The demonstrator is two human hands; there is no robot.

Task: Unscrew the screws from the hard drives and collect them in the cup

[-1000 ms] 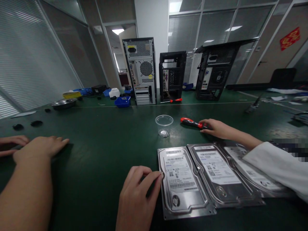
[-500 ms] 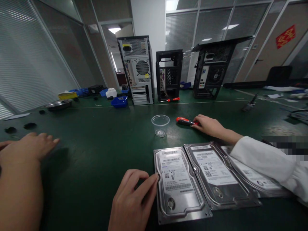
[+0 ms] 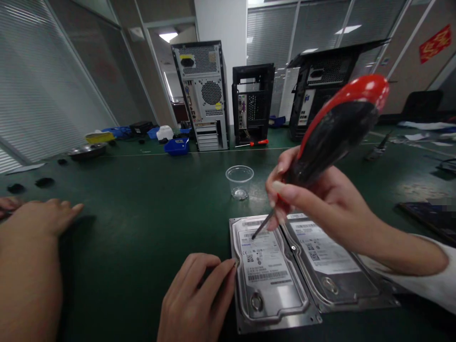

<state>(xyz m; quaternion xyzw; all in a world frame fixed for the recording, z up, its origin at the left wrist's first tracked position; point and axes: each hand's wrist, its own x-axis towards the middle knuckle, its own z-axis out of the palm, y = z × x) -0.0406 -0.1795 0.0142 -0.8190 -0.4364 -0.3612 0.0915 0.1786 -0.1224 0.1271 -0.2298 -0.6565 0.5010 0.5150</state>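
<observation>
A red and black screwdriver point(image 3: 338, 130) is gripped in my right hand point(image 3: 320, 199), its handle raised and its shaft slanting down left. The tip appears just over the label of the left hard drive point(image 3: 270, 289); whether it touches, I cannot tell. My left hand point(image 3: 195, 294) is closed in a pinch, fingertips against that drive's left edge. Anything between those fingertips is too small to make out. A second hard drive point(image 3: 331, 256) lies alongside on the right, partly covered by my right hand and wrist. Beyond the drives stands a clear plastic cup point(image 3: 240, 183).
Another person's hand and forearm point(image 3: 32, 251) rest on the green table point(image 3: 135, 209) at left. Several computer cases point(image 3: 203, 95) stand behind. A smaller screwdriver point(image 3: 254, 143), a blue tray point(image 3: 177, 147) and a metal bowl point(image 3: 87, 151) lie farther back. A dark flat object point(image 3: 427, 218) sits at right.
My right hand has lifted the screwdriver from the table and brought it left and nearer, over the left drive. My left hand stays at the drive's edge. The view has shifted slightly.
</observation>
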